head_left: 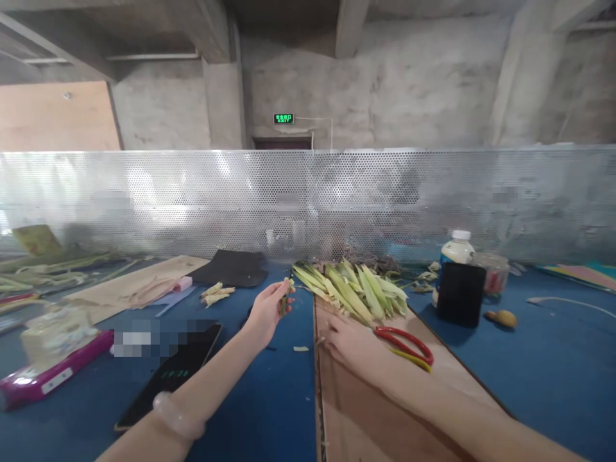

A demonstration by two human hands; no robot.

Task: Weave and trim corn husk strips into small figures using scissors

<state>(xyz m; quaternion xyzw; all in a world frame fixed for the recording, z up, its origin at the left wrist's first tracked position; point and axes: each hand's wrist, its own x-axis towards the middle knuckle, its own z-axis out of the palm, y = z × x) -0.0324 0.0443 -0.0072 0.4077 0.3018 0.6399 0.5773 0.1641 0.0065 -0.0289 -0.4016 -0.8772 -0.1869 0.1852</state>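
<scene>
My left hand (267,313) is closed around a small green and yellowish piece of husk (288,290), held above the blue table. Most of that piece is hidden by the fingers. Over the brown board (409,398), my right hand (344,340) is low, its somewhat blurred fingers apart and nothing visible in them. Just beyond it lies a pile of pale green corn husks (368,292). Scissors with red and yellow handles (409,343) rest on the board beside my right wrist, their blades out of sight.
A dark phone (180,378) lies beneath my left forearm. Further left is a purple tool (62,372). A white-capped bottle (457,247) stands behind a black box-like object (461,295) on the right. Small dried husks (216,294) lie near a black sheet (231,266). A perforated metal screen (216,192) borders the back.
</scene>
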